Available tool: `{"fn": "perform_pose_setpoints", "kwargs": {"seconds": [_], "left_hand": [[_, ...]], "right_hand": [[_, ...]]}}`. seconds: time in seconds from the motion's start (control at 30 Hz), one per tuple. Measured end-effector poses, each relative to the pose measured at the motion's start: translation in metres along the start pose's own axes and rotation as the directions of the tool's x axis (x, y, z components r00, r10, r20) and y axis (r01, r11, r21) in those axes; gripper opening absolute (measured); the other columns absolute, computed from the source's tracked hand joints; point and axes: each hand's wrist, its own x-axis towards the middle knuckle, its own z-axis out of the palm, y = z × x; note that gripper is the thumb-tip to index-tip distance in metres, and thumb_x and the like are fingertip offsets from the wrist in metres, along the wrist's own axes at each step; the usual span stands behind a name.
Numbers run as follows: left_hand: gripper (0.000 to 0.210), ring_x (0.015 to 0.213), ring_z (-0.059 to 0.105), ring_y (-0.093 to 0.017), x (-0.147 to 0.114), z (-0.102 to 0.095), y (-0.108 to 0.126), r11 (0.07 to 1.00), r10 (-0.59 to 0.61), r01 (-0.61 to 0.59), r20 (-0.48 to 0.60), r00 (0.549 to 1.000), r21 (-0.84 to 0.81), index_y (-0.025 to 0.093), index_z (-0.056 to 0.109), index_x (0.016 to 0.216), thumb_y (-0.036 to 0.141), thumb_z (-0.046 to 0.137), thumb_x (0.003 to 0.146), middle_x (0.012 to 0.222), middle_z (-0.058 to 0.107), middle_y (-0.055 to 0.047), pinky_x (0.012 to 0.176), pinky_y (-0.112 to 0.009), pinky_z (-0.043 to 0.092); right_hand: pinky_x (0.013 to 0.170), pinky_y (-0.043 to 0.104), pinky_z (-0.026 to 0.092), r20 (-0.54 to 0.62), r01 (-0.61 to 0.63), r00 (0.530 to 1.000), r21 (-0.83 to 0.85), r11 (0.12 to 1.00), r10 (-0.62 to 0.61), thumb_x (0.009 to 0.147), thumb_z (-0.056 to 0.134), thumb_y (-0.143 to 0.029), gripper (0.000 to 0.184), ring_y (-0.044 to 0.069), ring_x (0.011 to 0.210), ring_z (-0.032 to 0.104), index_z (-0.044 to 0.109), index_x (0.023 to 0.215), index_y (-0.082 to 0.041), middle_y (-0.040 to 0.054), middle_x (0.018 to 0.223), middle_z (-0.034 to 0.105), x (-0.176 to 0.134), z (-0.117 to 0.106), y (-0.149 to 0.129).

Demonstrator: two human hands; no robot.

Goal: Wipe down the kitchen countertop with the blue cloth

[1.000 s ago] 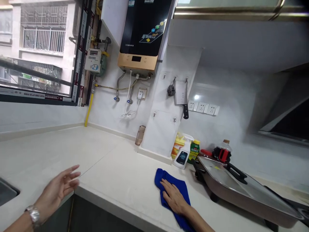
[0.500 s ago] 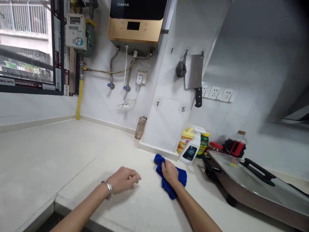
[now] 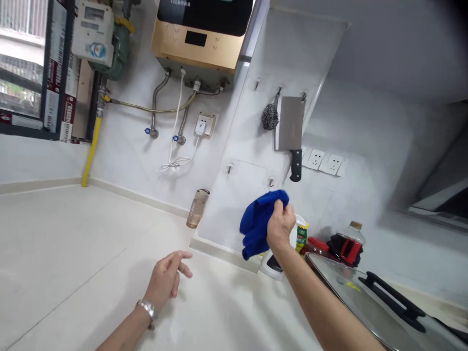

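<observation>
A blue cloth hangs in the air above the counter, gripped near its upper right edge by my right hand. Its folds droop to the left in front of the tiled pillar. Behind that hand, a white spray bottle is mostly hidden. My left hand, with a silver bracelet at the wrist, hovers over the pale countertop. Its fingers are apart and partly bent, holding nothing. A brown translucent bottle stands beyond it against the wall.
At right sits an electric pan with a glass lid. Behind it are a red-lidded jar and a large bottle. A cleaver and a steel scrubber hang on the pillar. The water heater is mounted above.
My right hand has lifted the blue cloth off the counter, up in front of the pillar and spray bottle. My left hand has shifted left and its fingers have spread. The view has shifted.
</observation>
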Motion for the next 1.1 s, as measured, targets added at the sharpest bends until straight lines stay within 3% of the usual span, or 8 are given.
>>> {"fn": "perform_pose_setpoints", "kwargs": {"seconds": [0.13,0.23,0.33,0.5,0.73,0.8,0.93,1.1], "left_hand": [[0.068,0.029,0.038,-0.007,-0.002,0.004,-0.007,0.996,-0.024,0.021,0.026,0.999,0.084,0.014,0.063,0.098,0.075,0.044,0.073,0.066,0.067,-0.004,0.034,-0.022,0.024],[0.066,0.030,0.042,-0.008,0.001,0.009,-0.020,0.985,-0.015,0.005,0.055,0.998,0.172,0.014,0.063,0.095,0.073,0.040,0.078,0.065,0.068,-0.005,0.035,-0.021,0.026],[0.062,0.030,0.045,-0.009,0.000,0.012,-0.033,0.964,0.003,-0.038,0.135,0.991,0.263,0.014,0.064,0.092,0.069,0.037,0.085,0.061,0.067,-0.005,0.034,-0.019,0.025],[0.052,0.030,0.046,-0.008,-0.004,0.013,-0.037,0.940,0.020,-0.105,0.256,0.966,0.324,0.015,0.067,0.091,0.059,0.039,0.091,0.059,0.067,-0.003,0.032,-0.018,0.028],[0.046,0.031,0.046,-0.007,-0.003,0.009,-0.032,0.928,0.039,-0.132,0.262,0.964,0.347,0.015,0.067,0.088,0.050,0.038,0.093,0.061,0.068,-0.002,0.034,-0.017,0.030],[0.046,0.031,0.046,-0.008,-0.002,0.009,-0.032,0.923,0.037,-0.139,0.278,0.960,0.358,0.015,0.067,0.088,0.050,0.037,0.093,0.061,0.068,-0.002,0.034,-0.017,0.029],[0.043,0.034,0.048,-0.009,-0.002,0.008,-0.035,0.900,0.046,-0.190,0.349,0.936,0.391,0.015,0.068,0.090,0.044,0.036,0.093,0.063,0.068,-0.002,0.036,-0.018,0.032],[0.040,0.034,0.044,-0.009,-0.006,0.007,-0.038,0.863,0.039,-0.253,0.442,0.896,0.437,0.015,0.069,0.092,0.038,0.036,0.094,0.064,0.068,-0.001,0.039,-0.020,0.036]], "right_hand": [[0.085,0.037,0.047,-0.195,0.283,0.939,-0.029,0.959,-0.284,0.093,0.037,-0.045,0.036,0.021,0.084,0.056,0.056,0.104,-0.016,0.0070,0.090,0.060,0.049,0.055,-0.036],[0.097,0.046,0.044,-0.067,0.469,0.869,-0.211,0.858,-0.491,0.093,0.034,-0.031,0.042,0.029,0.108,0.056,0.053,0.124,-0.011,0.0178,0.115,0.060,0.055,0.095,-0.030],[0.104,0.056,0.037,0.079,0.555,0.815,-0.394,0.732,-0.575,0.092,0.035,-0.025,0.047,0.036,0.123,0.047,0.051,0.133,-0.007,0.0244,0.130,0.052,0.039,0.121,-0.006],[0.103,0.054,0.040,0.236,0.605,0.792,-0.425,0.673,-0.563,0.097,0.030,-0.026,0.050,0.035,0.118,0.052,0.047,0.140,-0.008,0.0239,0.127,0.054,0.007,0.128,0.030],[0.109,0.053,0.033,0.540,0.740,0.667,-0.394,0.546,-0.514,0.097,0.033,-0.024,0.048,0.035,0.126,0.046,0.050,0.139,-0.008,0.0222,0.134,0.053,-0.058,0.118,0.071],[0.108,0.056,0.032,0.647,0.789,0.594,-0.352,0.503,-0.478,0.098,0.032,-0.022,0.046,0.036,0.123,0.048,0.053,0.136,-0.010,0.0206,0.129,0.057,-0.081,0.115,0.083],[0.109,0.056,0.030,0.844,0.903,0.338,-0.167,0.396,-0.417,0.096,0.035,-0.018,0.042,0.033,0.121,0.049,0.060,0.129,-0.014,0.0172,0.121,0.062,-0.120,0.105,0.102],[0.106,0.049,0.038,0.889,0.955,0.140,-0.006,0.295,-0.436,0.093,0.032,-0.010,0.040,0.026,0.105,0.058,0.069,0.108,-0.015,0.0127,0.104,0.068,-0.114,0.097,0.101]]}}
